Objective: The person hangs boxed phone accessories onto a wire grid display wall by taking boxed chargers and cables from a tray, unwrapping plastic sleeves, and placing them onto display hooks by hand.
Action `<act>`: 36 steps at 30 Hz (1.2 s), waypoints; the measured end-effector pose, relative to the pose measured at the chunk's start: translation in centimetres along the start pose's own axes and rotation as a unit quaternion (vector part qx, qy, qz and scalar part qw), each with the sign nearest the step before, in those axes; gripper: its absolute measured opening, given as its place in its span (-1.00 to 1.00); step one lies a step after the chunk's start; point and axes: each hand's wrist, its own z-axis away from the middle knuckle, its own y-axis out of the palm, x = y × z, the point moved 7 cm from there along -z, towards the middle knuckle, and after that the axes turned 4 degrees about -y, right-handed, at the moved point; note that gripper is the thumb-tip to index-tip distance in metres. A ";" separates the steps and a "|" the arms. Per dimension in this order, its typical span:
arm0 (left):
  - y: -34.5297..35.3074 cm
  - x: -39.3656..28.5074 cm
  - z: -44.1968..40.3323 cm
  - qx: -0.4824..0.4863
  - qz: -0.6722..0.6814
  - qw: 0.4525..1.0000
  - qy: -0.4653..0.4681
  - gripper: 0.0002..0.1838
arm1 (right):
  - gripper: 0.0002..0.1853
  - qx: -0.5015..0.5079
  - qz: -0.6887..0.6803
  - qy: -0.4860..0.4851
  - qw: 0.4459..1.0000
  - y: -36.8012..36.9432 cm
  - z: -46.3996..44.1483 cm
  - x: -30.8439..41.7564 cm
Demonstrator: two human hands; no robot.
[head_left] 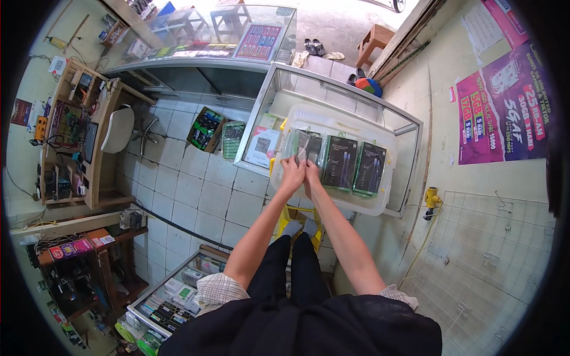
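My left hand point(291, 175) and my right hand point(312, 172) are close together at the near end of a plastic-wrapped cable box point(313, 144). The fingers of both hands are closed on it, and its near end is hidden by them. Beside it, to the right, lie a second black cable box point(340, 161) and a third cable box point(370, 169), each printed with a picture of cables. All three boxes rest in a translucent white plastic tray point(380, 205).
Under the tray stands a glass display case point(409, 127) with a metal frame. A carton of dark packets point(205, 129) and a green-filled basket point(233, 140) sit on the tiled floor. My feet are on a yellow stool point(315, 230). A wire rack point(475, 267) leans at right.
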 end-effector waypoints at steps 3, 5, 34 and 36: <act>0.0 -2.1 2.3 -0.016 0.021 0.994 0.106 -0.49 | -0.61 0.059 -0.172 0.023 0.983 0.4 2.5 1.2; -0.5 -3.2 4.3 -0.043 0.019 0.989 0.138 -0.55 | -0.56 0.073 -0.257 0.001 0.964 0.0 4.3 3.0; 13.0 -29.3 53.1 0.620 0.209 0.520 0.549 -0.26 | -0.35 -0.458 -0.029 -0.529 0.714 -24.7 58.9 14.2; 14.2 -27.8 55.7 0.669 0.216 0.521 0.485 -0.38 | -0.36 -0.498 -0.031 -0.534 0.683 -25.5 61.3 12.9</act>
